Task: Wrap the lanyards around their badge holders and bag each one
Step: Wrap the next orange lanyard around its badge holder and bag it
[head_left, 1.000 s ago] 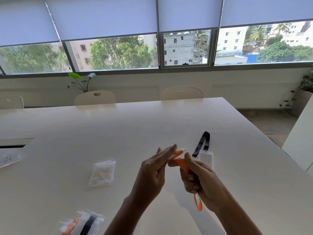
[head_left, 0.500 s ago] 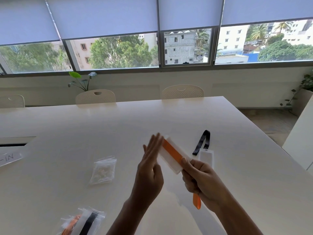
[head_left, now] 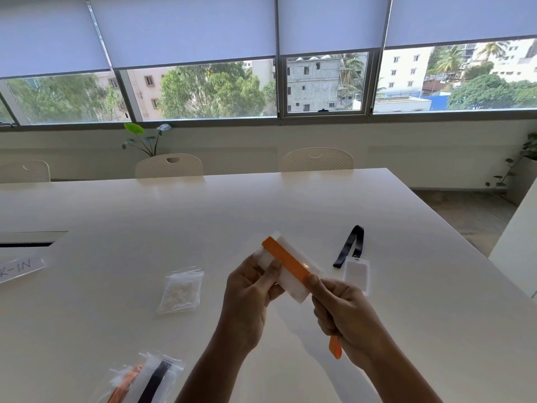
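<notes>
Table (head_left: 174,216): large, white, glossy; carries all loose items. Three pale chairs stand along its far edge.

Left hand (head_left: 247,295): raised above the table, thumb and fingers pinching the near-left edge of the badge holder.

Right hand (head_left: 343,312): raised beside the left, fingers curled round the orange lanyard, thumb pressing the strap where it leaves the holder's right end; a short orange tail hangs below the fist.

Badge holder (head_left: 290,277): white, held in the air between both hands, tilted, one end toward the windows.

Orange lanyard (head_left: 286,261): one flat band laid lengthwise across the holder's upper face.

Bagged sets (head_left: 145,379): clear bags at the near-left edge, showing orange and black straps.

Small clear bag (head_left: 181,292): flat on the table left of the hands, pale contents not identifiable.

Second badge holder (head_left: 356,274): lying flat right of the hands, its black lanyard (head_left: 348,245) attached, unwrapped, running away from the viewer.

Paper label (head_left: 17,267): far left, partly cut off.
</notes>
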Demonstrator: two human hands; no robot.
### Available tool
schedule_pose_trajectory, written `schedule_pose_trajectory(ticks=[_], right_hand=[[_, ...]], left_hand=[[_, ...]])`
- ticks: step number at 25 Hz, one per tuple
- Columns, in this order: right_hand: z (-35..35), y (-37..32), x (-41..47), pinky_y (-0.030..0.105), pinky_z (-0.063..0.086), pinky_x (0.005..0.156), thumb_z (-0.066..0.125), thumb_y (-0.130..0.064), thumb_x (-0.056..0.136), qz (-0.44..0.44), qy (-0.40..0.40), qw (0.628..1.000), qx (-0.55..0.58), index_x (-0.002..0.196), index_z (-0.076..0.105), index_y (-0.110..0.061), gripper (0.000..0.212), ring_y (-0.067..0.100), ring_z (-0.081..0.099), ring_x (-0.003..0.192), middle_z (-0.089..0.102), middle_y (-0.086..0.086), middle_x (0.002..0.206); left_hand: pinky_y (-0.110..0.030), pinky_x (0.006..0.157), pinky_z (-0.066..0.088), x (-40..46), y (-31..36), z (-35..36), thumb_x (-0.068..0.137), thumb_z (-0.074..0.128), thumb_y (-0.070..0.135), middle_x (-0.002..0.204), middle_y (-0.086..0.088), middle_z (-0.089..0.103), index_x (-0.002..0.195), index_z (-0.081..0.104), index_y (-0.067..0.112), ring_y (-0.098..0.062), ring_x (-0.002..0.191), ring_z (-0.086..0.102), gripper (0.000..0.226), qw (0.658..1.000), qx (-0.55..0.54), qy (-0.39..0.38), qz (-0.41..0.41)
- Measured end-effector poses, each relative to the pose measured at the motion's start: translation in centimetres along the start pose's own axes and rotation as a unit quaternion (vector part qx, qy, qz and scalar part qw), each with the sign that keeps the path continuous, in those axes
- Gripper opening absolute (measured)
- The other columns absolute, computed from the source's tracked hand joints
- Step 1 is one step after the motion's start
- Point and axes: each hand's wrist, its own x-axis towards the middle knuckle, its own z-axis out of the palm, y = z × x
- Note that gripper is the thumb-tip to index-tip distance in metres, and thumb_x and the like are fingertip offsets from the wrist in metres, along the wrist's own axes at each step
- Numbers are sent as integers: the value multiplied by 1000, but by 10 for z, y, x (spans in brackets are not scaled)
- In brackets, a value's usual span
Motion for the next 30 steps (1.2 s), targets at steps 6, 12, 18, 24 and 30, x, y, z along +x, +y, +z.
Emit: schedule_pose_trajectory(ticks=[6, 12, 18, 24, 30], right_hand=[[1, 1, -1, 25, 38, 46, 62, -31, 108, 40, 29, 997, -57, 104, 85, -16, 28, 13, 41, 47, 59, 5, 65], [8, -9, -3, 27, 45, 50, 62, -30, 109, -16, 16, 995, -102, 104, 85, -23, 25, 14, 52, 51, 72, 6, 73], [-1, -9, -4, 34, 61, 65, 55, -12, 101, -14, -33, 999, 25, 108, 83, -3, 29, 28, 67, 65, 76, 24, 87], [-4, 0, 5, 44, 67, 83, 52, -25, 97, 3, -75, 994, 81, 114, 79, 8, 46, 44, 78, 90, 76, 39, 109], [-4, 9, 12, 46, 69, 85, 60, -31, 108, 10, -39, 995, 86, 116, 78, 6, 42, 41, 80, 90, 77, 38, 112]], left_hand=[[-4, 96, 52, -11, 2, 5, 100, 67, 29, 142, 28, 63, 149, 56, 37, 23, 123, 61, 51, 920, 316, 33, 230], [-36, 116, 55, -11, -15, 3, 106, 59, -5, 151, -3, 66, 158, 52, 7, -9, 143, 61, 54, 878, 348, -100, 314], [-50, 127, 39, -9, -24, -7, 106, 52, -12, 165, 6, 51, 159, 52, 16, -12, 159, 41, 60, 872, 371, -119, 296], [-54, 133, 26, -6, -30, -16, 94, 40, -25, 167, 8, 50, 156, 56, 13, -18, 163, 33, 74, 868, 369, -148, 298], [-43, 137, 17, -1, -30, -20, 90, 42, -21, 165, 4, 52, 151, 62, 11, -15, 163, 33, 72, 861, 373, -175, 297]])
